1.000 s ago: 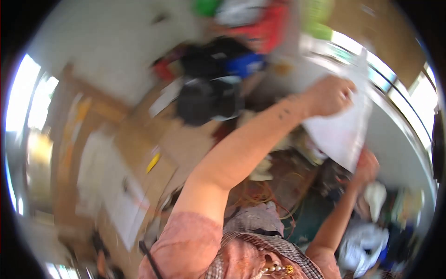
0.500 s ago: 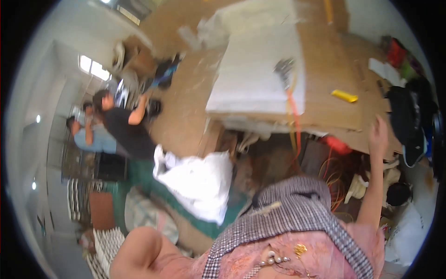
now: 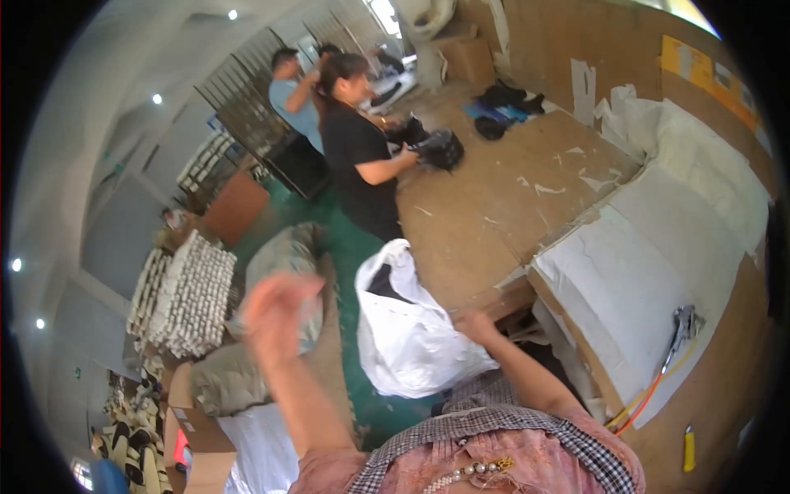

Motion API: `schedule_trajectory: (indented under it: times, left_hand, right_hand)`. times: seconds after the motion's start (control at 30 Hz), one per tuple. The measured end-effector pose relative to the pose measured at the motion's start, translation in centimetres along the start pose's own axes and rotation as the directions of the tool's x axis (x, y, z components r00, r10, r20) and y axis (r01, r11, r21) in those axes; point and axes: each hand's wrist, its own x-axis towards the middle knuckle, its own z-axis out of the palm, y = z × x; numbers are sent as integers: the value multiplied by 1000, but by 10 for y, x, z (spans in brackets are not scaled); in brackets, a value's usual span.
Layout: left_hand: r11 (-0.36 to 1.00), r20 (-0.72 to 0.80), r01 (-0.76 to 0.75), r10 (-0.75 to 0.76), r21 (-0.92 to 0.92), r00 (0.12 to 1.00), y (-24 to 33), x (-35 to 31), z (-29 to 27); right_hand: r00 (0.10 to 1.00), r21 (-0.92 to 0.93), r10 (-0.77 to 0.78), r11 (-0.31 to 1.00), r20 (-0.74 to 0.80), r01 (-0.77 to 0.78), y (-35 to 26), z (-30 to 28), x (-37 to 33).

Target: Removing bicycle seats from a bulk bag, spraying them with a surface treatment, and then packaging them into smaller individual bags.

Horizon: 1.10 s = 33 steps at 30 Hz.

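A: White plastic sack: it stands on the green floor, just beside the near edge of the brown worktable; its mouth gapes at the top and something dark shows inside.

B: And the hands?

A: The right hand sits at the sack's right side, close by the table's corner; it looks to be touching the plastic, but whether the fingers are curled on it I cannot tell; the forearm runs back to a pink, check-trimmed garment at the lower edge. The left hand is raised and blurred, to the left of the sack and apart from it; it seems loosely spread with nothing in it, though the blur leaves that unsure.

B: What lies around?

A: Behind the left hand, a grey-green stuffed bag on the floor; further left, a stack of pale bundled goods. On the right, a white padded board rests on the table; a metal tool with an orange hose lies on it; a small yellow object lies near the table's lower right.

B: Anyone else?

A: Two people stand at the far end of the table; one in black holds a dark bag on the tabletop; one in light blue stands behind; more dark items lie further along the table.
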Motion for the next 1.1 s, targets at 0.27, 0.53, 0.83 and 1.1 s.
schedule_trajectory:
  times: [0.27, 0.53, 0.83, 1.1]
  left_hand:
    - [-179, -245, 236, -926, 955, 289, -403, -88, -78]
    - [-544, -851, 698, -490, 466, 186, -245, -236, -224]
    - [-69, -600, 757, -658, 649, 455, -365, -200, -41]
    - [37, -696, 978, -697, 205, 172, -463, -222, -4]
  right_hand:
    - [534, 389, -359, 919, 765, 60, 52, 54, -39]
    - [847, -65, 56, 998, 528, -25, 30, 80, 126]
    - [727, -495, 426, 858, 539, -135, 35, 175, 223]
    - [148, -582, 598, 801, 788, -142, 14, 168, 267]
